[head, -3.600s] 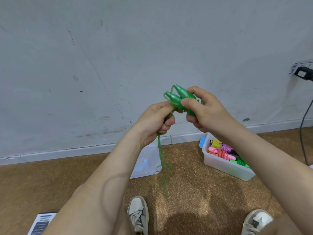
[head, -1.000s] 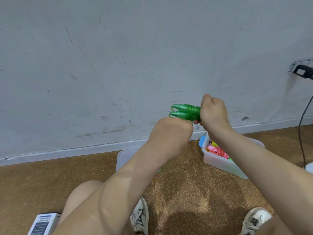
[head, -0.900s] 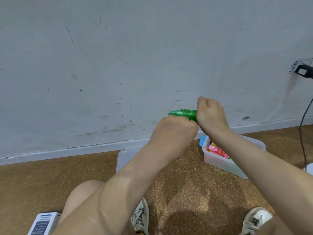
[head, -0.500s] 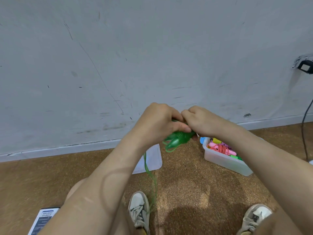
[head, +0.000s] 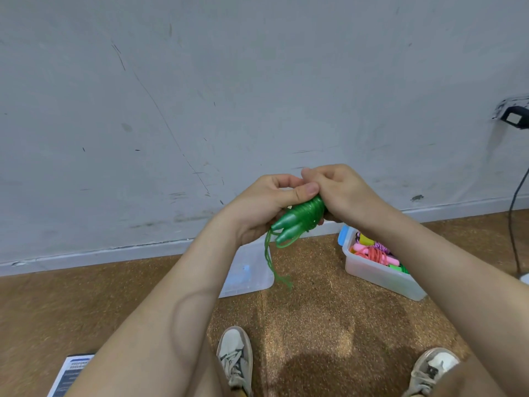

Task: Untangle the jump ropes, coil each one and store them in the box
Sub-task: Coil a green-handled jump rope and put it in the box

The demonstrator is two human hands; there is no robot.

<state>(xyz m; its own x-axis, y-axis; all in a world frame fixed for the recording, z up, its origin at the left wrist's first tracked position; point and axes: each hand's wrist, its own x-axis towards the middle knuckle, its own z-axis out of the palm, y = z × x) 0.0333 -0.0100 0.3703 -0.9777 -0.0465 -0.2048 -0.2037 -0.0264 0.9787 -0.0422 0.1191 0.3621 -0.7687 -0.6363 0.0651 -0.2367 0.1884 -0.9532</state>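
Up above the clear plastic box and a bit to its left, both hands hold the green jump rope with its two pointed green plastic handles. Most of this rope is done. The thin green cord is wound round and round the two handles, which lie side by side with their tips pointing down and to the left. A short tail of green cord hangs loose below the tips, so I think the last bit needs wrapping or tucking in. After that the bundle has to go into the box. Inside the box lie other coiled ropes, pink, red, yellow and purple, so those look finished. The flat clear lid lies on the brown floor, to the left of the box.

The left hand has its fingers curled round the wrapped part, with the thumb pressed on top. The right hand is curled round the thick ends of the handles, which are hidden inside its fist. The handle tips and the loose tail stick out below the left hand.
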